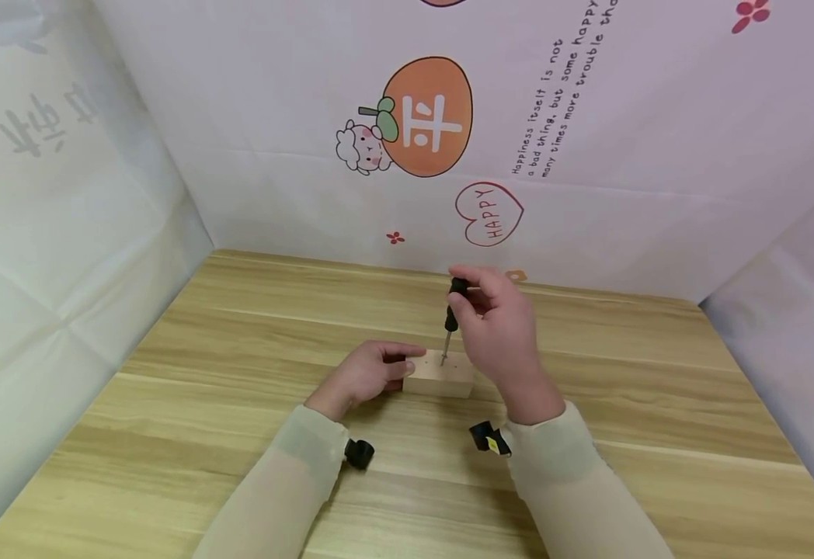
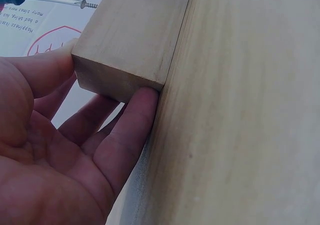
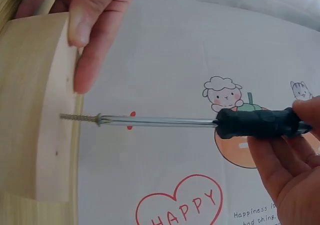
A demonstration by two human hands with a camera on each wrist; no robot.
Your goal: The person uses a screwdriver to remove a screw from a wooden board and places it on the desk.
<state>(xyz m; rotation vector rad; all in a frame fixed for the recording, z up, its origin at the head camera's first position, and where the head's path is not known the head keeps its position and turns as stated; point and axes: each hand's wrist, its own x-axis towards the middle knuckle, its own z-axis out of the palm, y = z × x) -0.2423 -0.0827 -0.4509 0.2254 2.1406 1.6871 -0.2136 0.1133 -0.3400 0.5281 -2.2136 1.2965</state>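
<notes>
A pale wooden block (image 1: 438, 386) rests on the table, its left end gripped between the thumb and fingers of my left hand (image 1: 365, 374). Above it, my right hand (image 1: 506, 334) holds a screwdriver by its black handle (image 3: 255, 123), thumb and fingertips around the upper part. The metal shaft (image 3: 160, 121) points down, slightly tilted in the head view. At its tip stands a screw (image 3: 80, 118), most of its thread showing above the block's top face. Two small dark holes flank the screw on that face. My left palm faces the block's end in the left wrist view.
The wood-grain table (image 1: 190, 435) spreads out around both arms. A white printed sheet (image 1: 295, 101) with cartoon figures and lettering rises behind it. More white sheeting (image 1: 50, 233) hangs at the sides. Small black cameras (image 1: 360, 454) sit at both wrists.
</notes>
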